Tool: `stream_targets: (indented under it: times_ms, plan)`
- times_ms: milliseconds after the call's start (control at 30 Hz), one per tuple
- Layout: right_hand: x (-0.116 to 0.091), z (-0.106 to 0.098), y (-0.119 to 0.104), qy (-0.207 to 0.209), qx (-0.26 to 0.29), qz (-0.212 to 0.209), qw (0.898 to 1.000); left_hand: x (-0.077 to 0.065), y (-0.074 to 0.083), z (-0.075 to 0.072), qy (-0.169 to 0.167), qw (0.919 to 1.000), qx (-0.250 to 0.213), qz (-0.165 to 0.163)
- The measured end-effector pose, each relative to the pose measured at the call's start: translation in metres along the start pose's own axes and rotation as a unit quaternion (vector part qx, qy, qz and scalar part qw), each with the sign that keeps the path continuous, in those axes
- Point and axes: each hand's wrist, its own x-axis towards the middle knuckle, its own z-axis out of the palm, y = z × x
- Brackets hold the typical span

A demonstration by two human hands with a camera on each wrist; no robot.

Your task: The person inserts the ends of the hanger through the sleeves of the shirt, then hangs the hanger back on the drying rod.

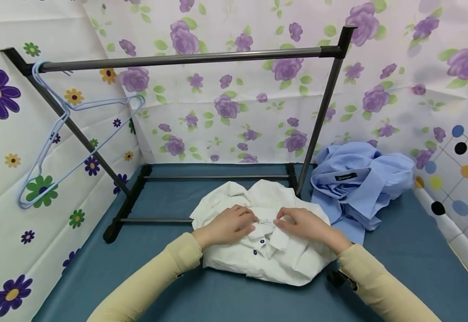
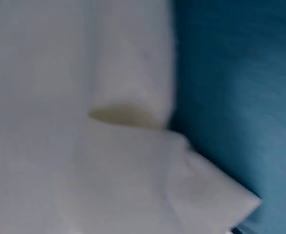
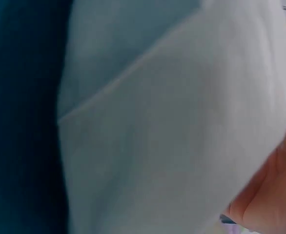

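Observation:
A crumpled white shirt with dark blue buttons lies in front of me, its collar and small label showing in the head view. My left hand is at the left side of the collar, bent fingers and thumb gripping the cloth there. On the other side of the label, my right hand pinches the collar between thumb and fingers. White cloth fills most of the left wrist view. In the right wrist view, part of the right hand shows behind the shirt's fabric.
A dark metal clothes rack stands behind the shirt on the blue table cover. Light blue hangers hang at the left end of its bar. A bunched blue shirt lies at the right, close to the rack's foot.

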Motion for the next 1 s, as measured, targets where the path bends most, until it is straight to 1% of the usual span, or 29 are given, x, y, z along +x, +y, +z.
stream_targets:
  times_ms: [100,167,267,367,467,600,700,767,867,1000]
  plan:
    - [-0.003,0.004,0.001,0.001,0.007,0.002,1.000,-0.006,-0.001,0.005,0.006,0.9999,0.007,0.009]
    - [-0.004,0.006,0.002,0.009,0.009,-0.004,1.000,-0.008,-0.001,0.005,0.010,0.9999,0.000,0.011]
    - [-0.004,0.006,0.004,0.029,0.012,-0.015,0.999,-0.011,-0.003,0.000,0.014,0.9999,-0.006,0.007]
    - [-0.002,0.002,0.001,0.048,0.020,-0.018,0.998,-0.015,-0.006,-0.010,0.017,0.9998,-0.007,-0.002]
    - [0.003,-0.014,-0.007,0.073,0.027,-0.018,0.997,-0.015,-0.010,-0.028,0.019,0.9997,-0.014,0.000]
    - [0.012,-0.044,-0.024,0.110,0.023,-0.018,0.993,-0.012,-0.010,-0.067,0.033,0.9991,-0.022,0.017]
    - [0.017,-0.067,-0.034,0.131,0.012,-0.021,0.991,-0.009,-0.007,-0.094,0.056,0.9977,-0.013,0.037]
    - [0.020,-0.080,-0.040,0.144,0.004,-0.027,0.989,-0.007,-0.006,-0.109,0.072,0.9960,-0.005,0.052]
    - [0.023,-0.098,-0.049,0.172,-0.005,-0.040,0.984,-0.003,-0.003,-0.128,0.095,0.9926,0.009,0.075]
    - [0.026,-0.119,-0.062,0.204,-0.010,-0.057,0.977,-0.001,0.001,-0.146,0.129,0.9864,0.016,0.101]
